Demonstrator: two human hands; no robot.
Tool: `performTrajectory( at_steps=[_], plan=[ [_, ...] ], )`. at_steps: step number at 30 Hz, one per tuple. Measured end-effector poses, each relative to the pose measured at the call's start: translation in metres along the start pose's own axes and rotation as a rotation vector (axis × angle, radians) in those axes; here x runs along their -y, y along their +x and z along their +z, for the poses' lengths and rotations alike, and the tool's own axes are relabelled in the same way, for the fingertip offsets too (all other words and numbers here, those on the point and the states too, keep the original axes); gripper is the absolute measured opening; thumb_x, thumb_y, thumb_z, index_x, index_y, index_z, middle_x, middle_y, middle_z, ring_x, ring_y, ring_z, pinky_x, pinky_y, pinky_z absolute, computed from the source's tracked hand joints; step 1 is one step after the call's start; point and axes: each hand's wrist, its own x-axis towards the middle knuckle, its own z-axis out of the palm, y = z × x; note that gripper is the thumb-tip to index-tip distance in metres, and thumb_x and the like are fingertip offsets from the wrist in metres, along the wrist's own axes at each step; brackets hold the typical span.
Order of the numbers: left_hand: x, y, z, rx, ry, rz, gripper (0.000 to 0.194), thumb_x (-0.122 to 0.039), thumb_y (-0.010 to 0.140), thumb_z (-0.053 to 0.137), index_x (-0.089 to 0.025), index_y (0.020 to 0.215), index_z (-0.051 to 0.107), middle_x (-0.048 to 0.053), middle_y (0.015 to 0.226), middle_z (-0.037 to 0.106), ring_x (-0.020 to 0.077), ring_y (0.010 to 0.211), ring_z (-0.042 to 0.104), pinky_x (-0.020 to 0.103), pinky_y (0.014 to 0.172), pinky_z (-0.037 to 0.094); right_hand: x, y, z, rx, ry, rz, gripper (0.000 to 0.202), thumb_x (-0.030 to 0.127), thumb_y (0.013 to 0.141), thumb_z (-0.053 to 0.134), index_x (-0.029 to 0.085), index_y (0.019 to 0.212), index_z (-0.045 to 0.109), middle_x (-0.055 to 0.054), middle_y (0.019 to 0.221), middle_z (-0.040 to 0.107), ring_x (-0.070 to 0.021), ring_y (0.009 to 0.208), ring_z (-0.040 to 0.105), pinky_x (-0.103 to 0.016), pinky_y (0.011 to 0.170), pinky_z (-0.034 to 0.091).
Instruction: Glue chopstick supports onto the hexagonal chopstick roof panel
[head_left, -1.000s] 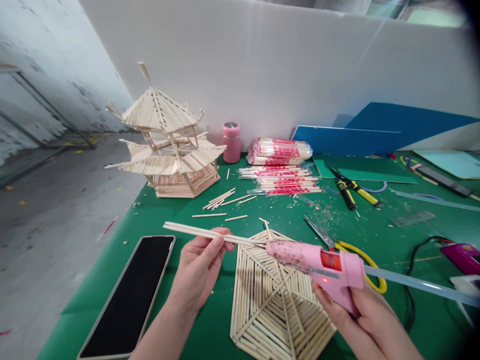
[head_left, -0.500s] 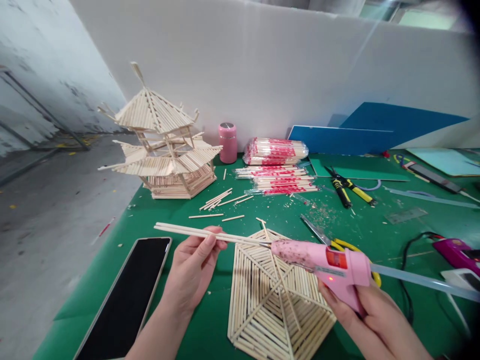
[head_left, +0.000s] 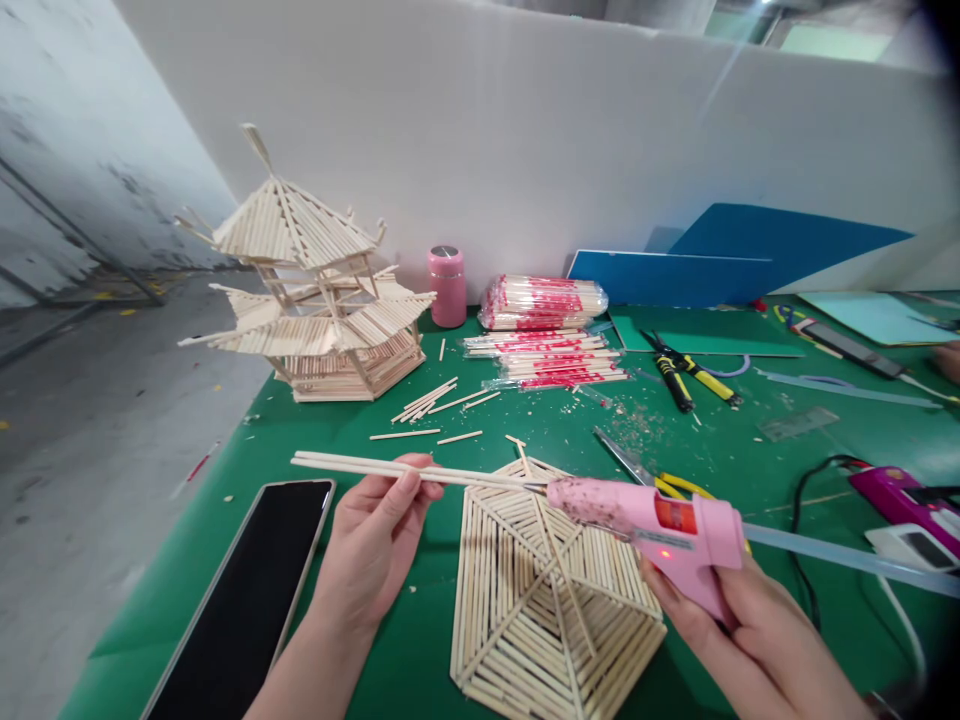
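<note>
left grip [head_left: 367, 545] first: thumb and fingertips pinch a pair of slim pale sticks [head_left: 337, 463] laid side by side, nearly level. the right grip [head_left: 757, 625] is closed around the handle of a pink glue gun [head_left: 622, 507], its tip pointing left; how far the trigger is pressed, i cannot tell. that tip meets the right-hand ends of the pair, or sits so close that no gap shows. all of this happens over the far edge of a hexagonal stick panel [head_left: 514, 595], which lies flat on the green surface [head_left: 412, 650] between the two grips.

the step in hand seems to be putting glue on the ends of the pair, though no bead of glue can be made out. the next move, as i judge it, calls for the left grip to hold firm while the gun is drawn away cleanly, and for the wet ends to be kept off anything they are not meant to join.

as for looks, the held pair is smooth, straight and plain, one lying slightly above the other, their left ends close together and almost even. the panel below is built of similar pale rods, set in nested rows that shorten toward the middle, with longer rods crossing there like spokes. one rod pokes out past the far corner. a translucent glue stick [head_left: 840, 554] trails from the gun's back.
</note>
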Motion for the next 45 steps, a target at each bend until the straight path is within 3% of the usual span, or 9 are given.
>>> performTrajectory(
  at_steps=[12, 18, 26, 34, 39, 45],
  plan=[
    [0.000, 0.003, -0.003, -0.021, -0.036, -0.001, 0.014, -0.018, 0.059, 0.073, -0.012, 0.071, 0.069, 0.001, 0.057, 0.063, 0.0077, 0.057, 0.057, 0.015, 0.063, 0.050, -0.006, 0.001, -0.004, -0.050, 0.142, 0.036, 0.023, 0.025, 0.080, 0.046, 0.019, 0.102, 0.053, -0.008, 0.093, 0.065, -0.0191, 0.082, 0.064, -0.024, 0.073, 0.051],
    [0.000, 0.004, -0.005, -0.024, -0.066, -0.006, 0.015, -0.018, 0.059, 0.074, -0.011, 0.072, 0.068, 0.001, 0.058, 0.062, 0.0064, 0.055, 0.056, 0.016, 0.064, 0.051, -0.015, -0.004, 0.002, -0.027, 0.248, 0.133, 0.023, 0.027, 0.079, 0.050, 0.020, 0.101, 0.054, -0.007, 0.092, 0.064, -0.0181, 0.079, 0.063, -0.020, 0.065, 0.052],
    [0.000, 0.003, -0.006, -0.020, -0.088, -0.019, 0.017, -0.017, 0.058, 0.074, -0.010, 0.073, 0.068, 0.002, 0.058, 0.063, 0.0066, 0.055, 0.056, 0.016, 0.065, 0.052, -0.015, -0.008, -0.001, 0.045, 0.404, 0.235, 0.026, 0.030, 0.080, 0.049, 0.022, 0.104, 0.050, -0.005, 0.079, 0.060, -0.0137, 0.057, 0.054, -0.019, 0.045, 0.047],
    [-0.002, 0.003, -0.005, 0.029, -0.146, -0.045, 0.013, -0.016, 0.062, 0.072, -0.010, 0.073, 0.068, 0.002, 0.053, 0.061, 0.0077, 0.057, 0.057, 0.019, 0.069, 0.052, -0.006, -0.003, 0.003, 0.090, 0.804, 0.433, 0.016, 0.037, 0.081, 0.048, 0.024, 0.090, 0.051, 0.003, 0.058, 0.045, -0.0089, 0.048, 0.039, -0.018, 0.040, 0.035],
    [-0.002, 0.003, -0.004, 0.031, -0.192, -0.069, 0.014, -0.015, 0.060, 0.072, -0.010, 0.073, 0.068, 0.002, 0.050, 0.060, 0.0082, 0.055, 0.056, 0.021, 0.068, 0.052, 0.002, 0.004, 0.013, 0.076, 1.188, 0.523, 0.026, 0.038, 0.081, 0.050, 0.025, 0.102, 0.046, 0.005, 0.059, 0.041, -0.0051, 0.044, 0.030, -0.019, 0.040, 0.027],
    [-0.001, 0.003, -0.003, 0.033, -0.210, -0.085, 0.013, -0.014, 0.061, 0.071, -0.010, 0.074, 0.068, 0.002, 0.051, 0.060, 0.0077, 0.056, 0.055, 0.022, 0.070, 0.051, 0.004, 0.008, 0.022, 0.121, 1.453, 0.572, 0.013, 0.030, 0.079, 0.055, 0.017, 0.081, 0.055, 0.007, 0.051, 0.034, -0.0022, 0.041, 0.025, -0.018, 0.043, 0.026]
  ],
)
